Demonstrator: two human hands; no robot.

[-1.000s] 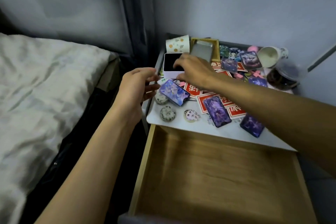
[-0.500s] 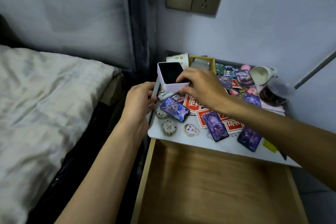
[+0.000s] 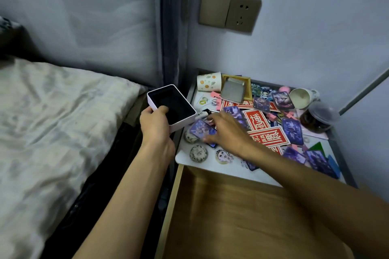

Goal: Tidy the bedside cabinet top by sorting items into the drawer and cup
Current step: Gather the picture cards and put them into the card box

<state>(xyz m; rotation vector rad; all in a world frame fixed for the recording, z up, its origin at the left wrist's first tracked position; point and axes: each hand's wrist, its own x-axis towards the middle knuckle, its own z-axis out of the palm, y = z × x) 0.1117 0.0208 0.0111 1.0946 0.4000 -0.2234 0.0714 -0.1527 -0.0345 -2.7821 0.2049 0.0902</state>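
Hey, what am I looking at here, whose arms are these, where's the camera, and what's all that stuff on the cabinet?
No machine: these are a person's bare arms, filmed by one camera worn on their head, looking down. The left hand holds an open white box with a dark lining. The right hand touches a purple card; whether it grips it is unclear. The cabinet top holds more cards, round badges and a tipped paper cup. Below, the wooden drawer stands open.

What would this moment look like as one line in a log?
left hand: holds box, open side up | right hand: pinches purple card on cabinet top | drawer: open
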